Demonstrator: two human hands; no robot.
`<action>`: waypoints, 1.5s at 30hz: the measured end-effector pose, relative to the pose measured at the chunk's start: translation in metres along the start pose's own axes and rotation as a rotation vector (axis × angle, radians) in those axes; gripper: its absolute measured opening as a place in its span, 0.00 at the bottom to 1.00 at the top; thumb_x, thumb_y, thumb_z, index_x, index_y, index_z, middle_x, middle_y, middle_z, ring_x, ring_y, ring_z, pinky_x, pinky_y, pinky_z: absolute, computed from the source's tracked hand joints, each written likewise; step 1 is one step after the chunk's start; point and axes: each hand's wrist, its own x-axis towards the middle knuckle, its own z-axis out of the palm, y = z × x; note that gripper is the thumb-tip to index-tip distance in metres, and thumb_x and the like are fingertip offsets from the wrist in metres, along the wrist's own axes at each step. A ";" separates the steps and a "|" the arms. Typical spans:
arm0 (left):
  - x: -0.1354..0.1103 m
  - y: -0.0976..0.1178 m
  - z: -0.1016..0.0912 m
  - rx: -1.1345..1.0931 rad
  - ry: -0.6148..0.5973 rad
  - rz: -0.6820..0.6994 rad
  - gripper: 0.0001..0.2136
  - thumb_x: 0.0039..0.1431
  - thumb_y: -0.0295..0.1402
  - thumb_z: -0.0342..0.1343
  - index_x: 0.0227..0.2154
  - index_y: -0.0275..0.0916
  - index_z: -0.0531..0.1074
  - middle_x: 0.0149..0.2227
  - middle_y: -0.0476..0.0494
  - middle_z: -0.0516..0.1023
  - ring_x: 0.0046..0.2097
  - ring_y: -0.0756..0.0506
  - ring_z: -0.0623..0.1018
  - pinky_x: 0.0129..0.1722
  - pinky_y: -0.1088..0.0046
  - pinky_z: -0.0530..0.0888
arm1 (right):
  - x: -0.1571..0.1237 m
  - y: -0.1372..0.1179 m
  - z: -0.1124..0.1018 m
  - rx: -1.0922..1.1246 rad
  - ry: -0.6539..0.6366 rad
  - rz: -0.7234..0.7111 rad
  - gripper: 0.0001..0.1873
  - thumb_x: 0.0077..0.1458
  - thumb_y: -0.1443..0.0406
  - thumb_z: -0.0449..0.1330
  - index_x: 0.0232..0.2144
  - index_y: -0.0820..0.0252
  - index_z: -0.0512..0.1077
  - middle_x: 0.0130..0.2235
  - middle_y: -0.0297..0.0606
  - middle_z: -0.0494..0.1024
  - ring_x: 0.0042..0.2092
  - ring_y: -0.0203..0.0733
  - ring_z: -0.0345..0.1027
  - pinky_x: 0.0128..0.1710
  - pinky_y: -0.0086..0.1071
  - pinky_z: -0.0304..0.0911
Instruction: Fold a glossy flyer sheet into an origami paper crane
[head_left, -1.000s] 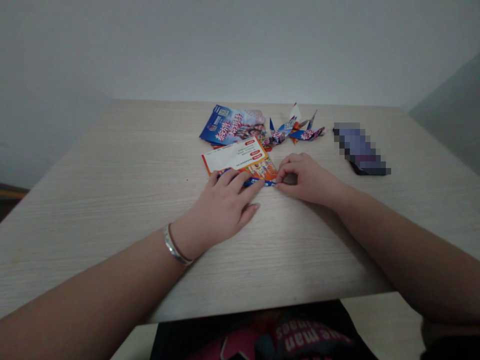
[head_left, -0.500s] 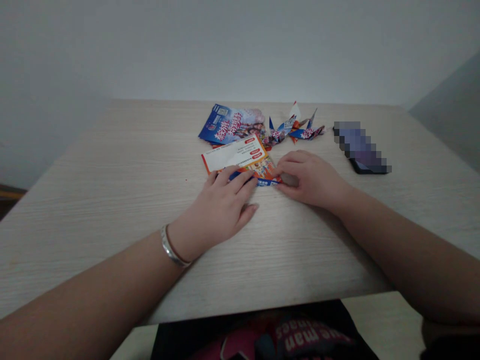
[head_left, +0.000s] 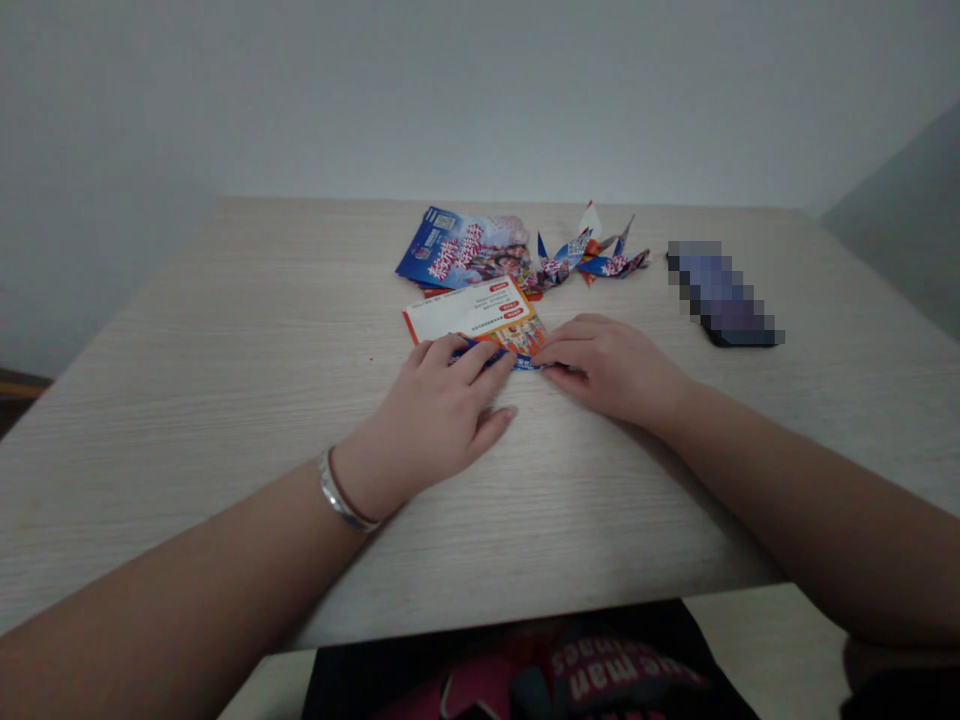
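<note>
A printed paper leaflet [head_left: 469,312], white with red and orange borders, lies on the table with its near edge folded up into a narrow blue strip. My left hand [head_left: 442,405] rests flat with fingers spread, the fingertips pressing on the left part of that fold. At the right end of the strip, my right hand [head_left: 615,365] has its thumb and fingers closed on the leaflet's edge. My fingers hide parts of the fold. Just behind lies a stack of blue and pink leaflets [head_left: 461,245].
Folded paper cranes [head_left: 562,262] in the same print stand right of the stack. A dark phone [head_left: 724,300], its screen blurred out, lies farther right on the pale wooden table [head_left: 225,400]. A wall [head_left: 480,100] rises behind the table's far edge.
My right hand has slid a little left along the fold, and its fingers have come closer together on the edge. The blue strip looks flatter. My left hand has barely moved.
</note>
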 end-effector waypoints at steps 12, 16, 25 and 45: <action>0.003 0.002 -0.004 0.010 -0.018 0.016 0.23 0.70 0.42 0.46 0.60 0.33 0.69 0.61 0.28 0.72 0.60 0.29 0.71 0.58 0.44 0.70 | 0.001 -0.006 -0.002 -0.023 -0.018 0.091 0.10 0.62 0.67 0.59 0.39 0.59 0.82 0.44 0.41 0.84 0.46 0.48 0.76 0.45 0.39 0.68; 0.003 0.002 -0.004 -0.010 -0.011 0.017 0.24 0.70 0.42 0.46 0.62 0.33 0.67 0.62 0.29 0.71 0.62 0.28 0.70 0.59 0.43 0.70 | 0.001 -0.007 -0.003 -0.030 -0.034 0.101 0.09 0.62 0.68 0.59 0.38 0.59 0.81 0.44 0.41 0.84 0.46 0.48 0.76 0.45 0.38 0.68; 0.003 0.002 -0.005 -0.023 -0.027 0.018 0.24 0.70 0.42 0.47 0.61 0.33 0.68 0.61 0.30 0.72 0.61 0.29 0.70 0.59 0.44 0.70 | 0.001 -0.009 -0.005 -0.048 -0.055 0.125 0.09 0.62 0.68 0.58 0.37 0.59 0.79 0.43 0.40 0.83 0.46 0.48 0.76 0.45 0.38 0.67; 0.005 0.000 -0.005 -0.041 0.000 0.033 0.24 0.69 0.43 0.48 0.60 0.34 0.69 0.59 0.28 0.73 0.60 0.30 0.71 0.59 0.44 0.70 | 0.000 -0.010 -0.008 -0.129 -0.092 0.128 0.13 0.65 0.65 0.57 0.42 0.57 0.83 0.50 0.39 0.84 0.48 0.47 0.78 0.47 0.39 0.71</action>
